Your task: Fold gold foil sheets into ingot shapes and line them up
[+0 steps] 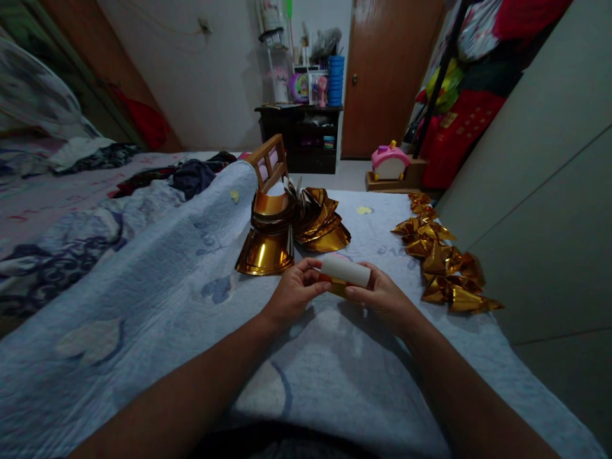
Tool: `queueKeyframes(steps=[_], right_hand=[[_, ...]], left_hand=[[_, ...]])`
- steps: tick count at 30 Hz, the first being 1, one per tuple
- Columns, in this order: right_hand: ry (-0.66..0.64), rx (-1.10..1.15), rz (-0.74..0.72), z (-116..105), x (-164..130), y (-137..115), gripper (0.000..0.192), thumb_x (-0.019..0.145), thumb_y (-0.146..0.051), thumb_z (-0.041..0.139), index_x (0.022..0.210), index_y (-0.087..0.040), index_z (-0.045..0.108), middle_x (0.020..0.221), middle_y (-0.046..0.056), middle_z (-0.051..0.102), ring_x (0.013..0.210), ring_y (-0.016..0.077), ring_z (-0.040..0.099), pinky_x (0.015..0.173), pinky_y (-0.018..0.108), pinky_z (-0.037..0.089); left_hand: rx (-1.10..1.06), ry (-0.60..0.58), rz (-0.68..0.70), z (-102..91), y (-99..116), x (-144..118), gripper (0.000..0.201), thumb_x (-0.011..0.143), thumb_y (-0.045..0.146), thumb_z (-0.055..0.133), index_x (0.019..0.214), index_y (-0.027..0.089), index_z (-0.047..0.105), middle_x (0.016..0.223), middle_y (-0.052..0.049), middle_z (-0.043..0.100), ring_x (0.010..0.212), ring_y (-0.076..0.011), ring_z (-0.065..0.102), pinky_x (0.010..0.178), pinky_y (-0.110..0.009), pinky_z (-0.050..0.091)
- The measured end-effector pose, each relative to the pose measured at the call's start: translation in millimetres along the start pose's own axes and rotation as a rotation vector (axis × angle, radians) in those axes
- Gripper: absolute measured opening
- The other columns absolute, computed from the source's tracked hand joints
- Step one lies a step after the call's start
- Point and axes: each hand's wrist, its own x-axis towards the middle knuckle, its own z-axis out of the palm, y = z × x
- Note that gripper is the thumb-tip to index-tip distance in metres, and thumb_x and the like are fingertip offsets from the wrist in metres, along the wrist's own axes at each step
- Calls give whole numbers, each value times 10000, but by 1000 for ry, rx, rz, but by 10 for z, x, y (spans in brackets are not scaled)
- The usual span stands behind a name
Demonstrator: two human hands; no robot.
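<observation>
Nearer us than the gold stack (268,252), we pinch the curled sheet (345,271) w/ L hand (299,285) + R hand (380,292), grips nearly closed; uneven thumb pressure could prob. crease it.

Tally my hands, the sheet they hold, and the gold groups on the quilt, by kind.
Hands (left hand, right hand): 2
Curled sheet: 1
Heap of gold sheets: 1
Row of folded gold pieces: 1
Total: 5, overlapping pieces not counted singly

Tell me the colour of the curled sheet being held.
The curled sheet: white above, gold below; head view.
</observation>
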Motion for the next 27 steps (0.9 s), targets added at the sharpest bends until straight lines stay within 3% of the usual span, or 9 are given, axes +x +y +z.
queueKeyframes(steps=[4,9,13,15,17,20,24,27], right_hand=[[-85,-48,28,26,-24,-57,395,694,-364,780,1017,-144,723,783,18,670,658,138,552,595,254,411],[-62,8,14,-2,-26,-83,403,675,-352,798,1023,-153,754,792,27,698,694,161,582,635,273,419],[55,27,26,-24,5,-48,392,668,-365,812,988,-145,761,732,20,680,639,148,555,583,263,383],[99,50,22,-13,19,-24,424,671,-378,817,1016,-139,756,774,31,696,642,145,555,574,261,370],[109,70,14,9,27,1,453,673,-387,821,1044,-138,748,810,38,704,647,144,555,568,259,361],[99,55,12,48,28,38,469,698,-408,807,1065,-125,734,732,13,658,579,115,486,527,250,311],[57,-29,13,60,31,64,466,730,-431,770,1070,-123,693,654,-30,562,515,83,384,484,242,266],[42,-87,6,10,41,57,475,734,-439,745,1096,-177,584,758,-18,579,543,97,433,482,238,322]], left_hand=[[-4,-7,0,17,22,-11,432,662,256,862,1008,183,614,750,19,715,705,-140,665,733,-269,481],[44,-6,-6,10,77,1,398,746,318,804,1064,169,618,680,25,665,645,-128,620,683,-262,467],[-32,-11,20,40,53,-20,463,852,348,696,1246,255,474,988,-20,706,890,-168,680,829,-329,517],[-44,-39,91,66,27,-55,445,861,324,681,1226,306,427,1124,-20,678,1065,-184,650,910,-358,510],[15,-131,152,91,16,-94,407,841,298,695,1176,316,463,1203,-17,647,1135,-194,616,946,-367,499],[188,-208,148,124,40,-122,182,867,319,660,1032,247,633,1146,-44,657,1074,-203,619,938,-352,492],[215,-44,133,144,69,-69,149,827,294,694,910,179,741,935,-52,693,905,-185,635,862,-314,492],[107,63,66,132,40,-16,162,749,270,753,865,157,753,780,-24,679,720,-138,599,711,-268,483]])
